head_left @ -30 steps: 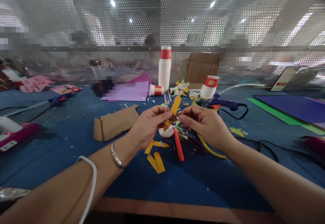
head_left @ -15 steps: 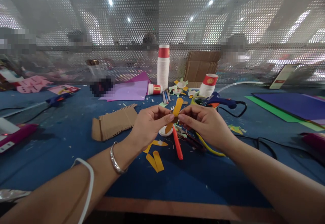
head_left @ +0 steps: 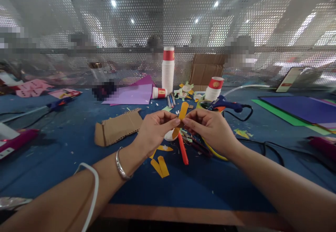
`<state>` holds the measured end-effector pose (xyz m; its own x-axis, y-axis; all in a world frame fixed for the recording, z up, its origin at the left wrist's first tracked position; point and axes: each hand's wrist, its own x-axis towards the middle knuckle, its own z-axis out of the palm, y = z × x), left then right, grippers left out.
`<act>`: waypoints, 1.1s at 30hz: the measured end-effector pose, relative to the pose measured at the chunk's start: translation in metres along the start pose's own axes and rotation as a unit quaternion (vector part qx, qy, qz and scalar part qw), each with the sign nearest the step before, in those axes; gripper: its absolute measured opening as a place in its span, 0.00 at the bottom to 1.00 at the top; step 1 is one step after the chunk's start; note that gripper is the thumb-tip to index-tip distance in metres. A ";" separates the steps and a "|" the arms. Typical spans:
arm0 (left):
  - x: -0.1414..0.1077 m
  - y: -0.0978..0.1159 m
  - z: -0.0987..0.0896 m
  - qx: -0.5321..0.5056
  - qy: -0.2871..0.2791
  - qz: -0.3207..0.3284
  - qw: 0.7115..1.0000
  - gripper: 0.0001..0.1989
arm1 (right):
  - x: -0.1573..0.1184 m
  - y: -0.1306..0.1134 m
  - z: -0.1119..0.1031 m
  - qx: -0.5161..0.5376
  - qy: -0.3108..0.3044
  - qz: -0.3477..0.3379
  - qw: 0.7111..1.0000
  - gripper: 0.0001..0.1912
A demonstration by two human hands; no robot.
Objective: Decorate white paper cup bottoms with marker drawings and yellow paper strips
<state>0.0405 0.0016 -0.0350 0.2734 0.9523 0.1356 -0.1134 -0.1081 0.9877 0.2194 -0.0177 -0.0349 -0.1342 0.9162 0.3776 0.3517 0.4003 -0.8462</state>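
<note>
Above the middle of the table, both my hands pinch one yellow paper strip [head_left: 184, 108], which stands tilted with a rounded upper end. My left hand [head_left: 154, 127] has thumb and fingertips closed on its left edge. From the other side, my right hand [head_left: 207, 125] grips the strip near its middle; the fingertips of both hands almost meet. Below them lie an orange-red pen [head_left: 183, 149] and a white round piece [head_left: 169, 136], partly covered by the strip. More yellow paper strips [head_left: 163, 166] rest on the blue table nearer to me.
Left of my hands lies a piece of cardboard [head_left: 119, 127]. A tall paper cup stack [head_left: 167, 72] and a shorter paper cup stack [head_left: 214, 89] stand behind. A blue glue gun [head_left: 227, 104] with its cable sits right, beyond my right hand. Coloured sheets [head_left: 291, 107] lie far right.
Both hands stay pinched on the yellow paper strip. My right hand has shifted very slightly left, and the view has turned a little; otherwise the scene is the same.
</note>
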 end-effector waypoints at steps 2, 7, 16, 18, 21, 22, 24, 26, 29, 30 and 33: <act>0.001 -0.001 -0.001 -0.002 -0.002 -0.003 1.000 0.13 | -0.001 0.001 0.000 -0.009 0.004 -0.002 1.000 0.15; 0.000 -0.004 -0.002 0.109 0.004 0.050 0.993 0.12 | -0.002 0.001 0.000 -0.046 0.027 -0.029 0.998 0.13; -0.001 -0.002 -0.002 0.072 -0.061 0.021 0.995 0.20 | -0.003 -0.003 0.001 -0.077 0.018 -0.065 0.995 0.11; 0.000 -0.003 -0.001 0.044 -0.063 0.008 0.997 0.20 | -0.004 -0.003 0.000 -0.072 0.008 -0.064 0.995 0.11; 0.001 -0.002 0.000 -0.026 -0.070 -0.001 0.997 0.17 | -0.004 -0.002 -0.002 -0.073 0.009 -0.071 0.995 0.11; 0.002 -0.002 0.000 -0.048 -0.073 -0.003 0.996 0.16 | -0.004 -0.002 -0.003 -0.073 0.012 -0.072 0.995 0.11; 0.003 0.000 -0.001 -0.084 -0.074 -0.012 0.994 0.16 | -0.003 -0.001 -0.005 -0.077 0.019 -0.073 0.994 0.11; 0.004 0.002 -0.003 -0.108 -0.071 -0.029 0.991 0.17 | -0.003 0.001 -0.006 -0.089 0.029 -0.078 0.993 0.10; 0.005 0.004 -0.004 -0.130 -0.059 -0.046 0.989 0.18 | -0.002 0.003 -0.006 -0.120 0.036 -0.105 0.987 0.09; 0.005 0.004 -0.004 -0.135 -0.054 -0.050 0.988 0.17 | -0.002 0.003 -0.006 -0.133 0.036 -0.118 0.983 0.09; 0.006 0.003 -0.001 -0.149 -0.032 -0.063 0.986 0.14 | -0.002 0.003 -0.004 -0.168 0.031 -0.151 0.974 0.05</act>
<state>0.0407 0.0071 -0.0317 0.3627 0.9315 0.0269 -0.3473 0.1083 0.9315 0.2247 -0.0180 -0.0363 -0.2259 0.7507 0.6208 0.5896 0.6127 -0.5263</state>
